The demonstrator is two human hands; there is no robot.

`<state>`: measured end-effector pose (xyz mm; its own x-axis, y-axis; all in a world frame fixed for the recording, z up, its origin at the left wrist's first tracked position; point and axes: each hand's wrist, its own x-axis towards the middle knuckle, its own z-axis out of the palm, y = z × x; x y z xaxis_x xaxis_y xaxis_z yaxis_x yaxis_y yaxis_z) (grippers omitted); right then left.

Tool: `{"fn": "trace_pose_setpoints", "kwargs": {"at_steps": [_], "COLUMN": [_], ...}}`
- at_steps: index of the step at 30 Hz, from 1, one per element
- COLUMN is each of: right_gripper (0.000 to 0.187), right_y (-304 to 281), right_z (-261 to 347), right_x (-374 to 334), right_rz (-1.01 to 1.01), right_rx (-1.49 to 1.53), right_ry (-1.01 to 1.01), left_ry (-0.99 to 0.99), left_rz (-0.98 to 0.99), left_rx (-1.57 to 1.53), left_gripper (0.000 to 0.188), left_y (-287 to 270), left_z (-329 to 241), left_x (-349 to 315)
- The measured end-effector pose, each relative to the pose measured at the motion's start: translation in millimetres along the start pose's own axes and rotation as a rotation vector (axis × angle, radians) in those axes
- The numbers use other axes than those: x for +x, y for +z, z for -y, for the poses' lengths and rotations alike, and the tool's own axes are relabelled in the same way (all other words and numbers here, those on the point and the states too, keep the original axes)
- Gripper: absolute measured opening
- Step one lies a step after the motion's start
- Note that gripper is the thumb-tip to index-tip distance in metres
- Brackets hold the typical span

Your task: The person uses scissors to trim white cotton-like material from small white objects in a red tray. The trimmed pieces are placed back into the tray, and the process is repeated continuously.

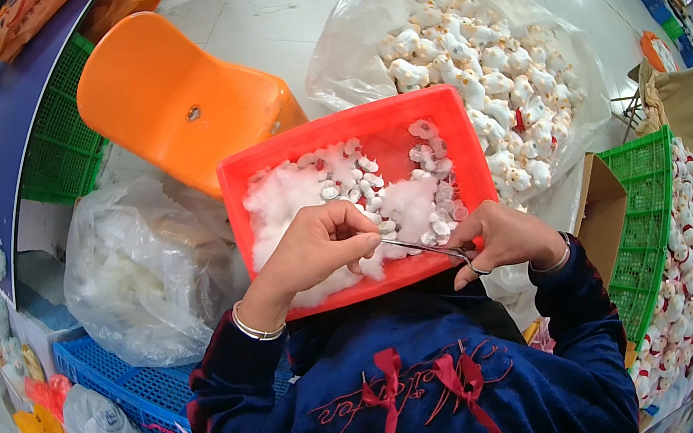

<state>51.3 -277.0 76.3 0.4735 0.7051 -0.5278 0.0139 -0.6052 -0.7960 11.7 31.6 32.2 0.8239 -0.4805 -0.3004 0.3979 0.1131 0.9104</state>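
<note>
A red plastic tray (345, 118) lies in front of me, holding white stuffing (282, 192) and many small whitish ring-like pieces (430, 149). Over its near half, my left hand (315, 245) is closed in a pinch; whatever is between its fingertips is too small to make out. My right hand (503, 235), at the tray's near right corner, grips slim metal forceps (426, 248) by their finger loops. Their tip reaches left to the pinched fingertips of my left hand.
An orange chair (177, 98) stands behind the tray. Beyond the tray's right side lies a clear bag (343, 41) of small white plush pieces (489, 80). A bag of stuffing (147, 270) and a blue crate (130, 384) are at left; a green crate (645, 229) is at right.
</note>
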Motion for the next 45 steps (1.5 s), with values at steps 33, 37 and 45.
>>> {"fn": "trace_pose_setpoints", "kwargs": {"at_steps": [33, 37, 45], "right_gripper": [0.038, 0.038, 0.041], "right_y": [-2, -12, -14], "right_z": [15, 7, 19], "right_x": [-19, -27, -20], "right_rz": [-0.034, -0.09, -0.048], "right_rx": [-0.134, -0.18, -0.192], "right_ry": [0.045, 0.09, 0.098], "left_ry": [0.104, 0.074, 0.06], "left_rz": [-0.02, -0.163, -0.021], "left_rx": [0.453, 0.359, 0.41], "left_gripper": [0.004, 0.017, 0.023], "left_y": [-10, -24, 13], "left_z": [-18, -17, -8], "left_x": [-6, -10, 13]}}
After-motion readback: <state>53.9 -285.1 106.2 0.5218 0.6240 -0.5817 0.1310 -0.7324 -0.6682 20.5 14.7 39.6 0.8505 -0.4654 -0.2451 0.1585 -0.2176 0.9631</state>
